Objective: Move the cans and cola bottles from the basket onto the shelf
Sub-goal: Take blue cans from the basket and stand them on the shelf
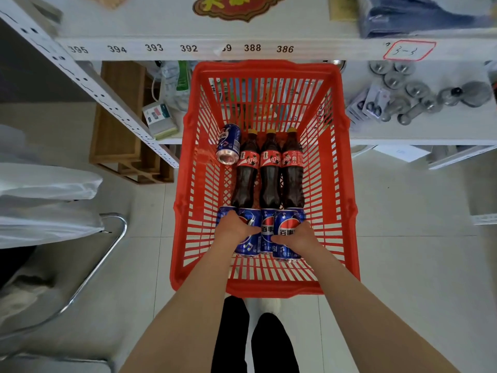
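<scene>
**Both hands on the cans at the basket's near edge**

Bare forearms reach down from the bottom of the view into the basket, above black trouser legs [242, 345].

Beyond them stands the white shelf [322, 48], largest thing in sight; its front lip carries printed numbers from 395 down to 386 and a red-bordered label [408, 50]. Its lower board holds round metal pieces [411, 88] to the right.

On the tiled floor, its far edge against the shelf, sits the red slatted basket [269, 288].

Three cola bottles [269, 181] lie side by side along the middle of the basket's floor, touching one another, caps toward the far edge.

Across the near edge runs a row of blue cans [267, 232], butted against the bottle bases. A lone can [228, 144] lies tilted in the far left corner, just beside the leftmost bottle.

At the row's left end, the left hand [234, 227] curls its fingers down and lays its thumb across the second can [248, 244], gripping it.

Opposite, the right hand [295, 236] wraps the right-end can [286, 222], thumb across its front.
</scene>
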